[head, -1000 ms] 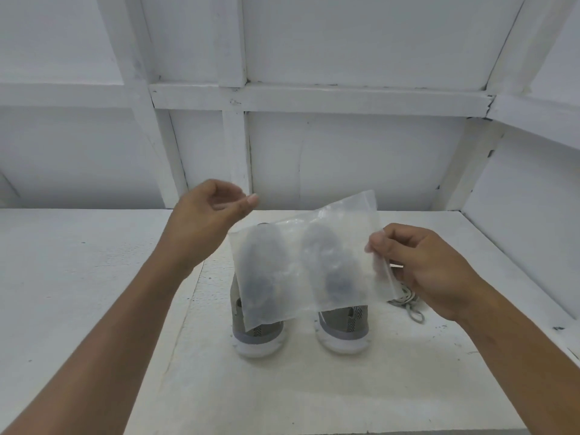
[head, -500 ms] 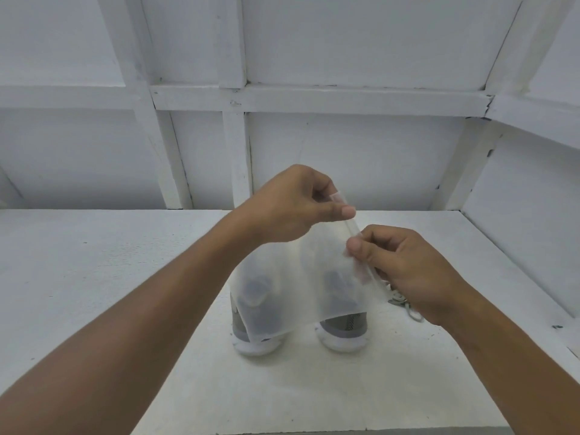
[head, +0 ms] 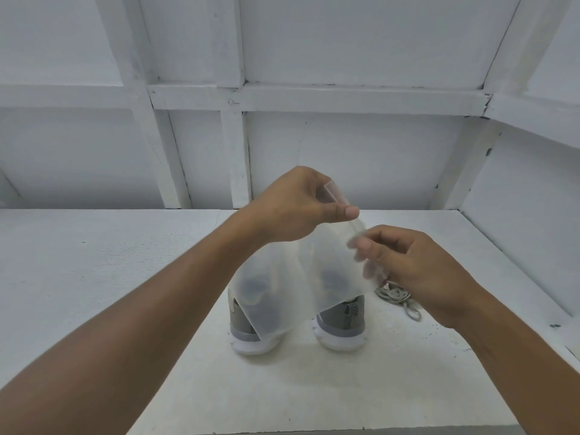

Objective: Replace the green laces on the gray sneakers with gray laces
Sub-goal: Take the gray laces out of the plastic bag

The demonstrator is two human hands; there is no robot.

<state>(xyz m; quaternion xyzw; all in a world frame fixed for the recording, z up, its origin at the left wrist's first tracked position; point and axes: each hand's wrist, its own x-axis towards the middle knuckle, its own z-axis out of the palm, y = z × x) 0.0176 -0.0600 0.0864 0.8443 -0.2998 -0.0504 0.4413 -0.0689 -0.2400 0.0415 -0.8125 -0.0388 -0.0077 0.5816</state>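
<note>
A thin, cloudy plastic bag hangs in the air between both hands, above and in front of the pair of gray sneakers. The left hand pinches the bag's top edge between thumb and forefinger, with a clear strip of the edge sticking up past the fingertips. The right hand sits just lower and to the right, its thumb and fingers pressed together on the same upper edge, close to the left hand's grip but not touching it. From these two pinches the bag drapes down and to the left, its lowest corner reaching the heel of the left sneaker. The sneakers stand side by side on the white table, heels toward the camera, white soles down; the bag covers most of their upper parts, so their lacing cannot be made out through the hazy plastic. Only the heels and soles show clearly below the bag. A loose bundle of gray laces lies on the table just right of the right sneaker, partly hidden behind the right hand. Behind the table rises a white paneled wall with wooden framing.
</note>
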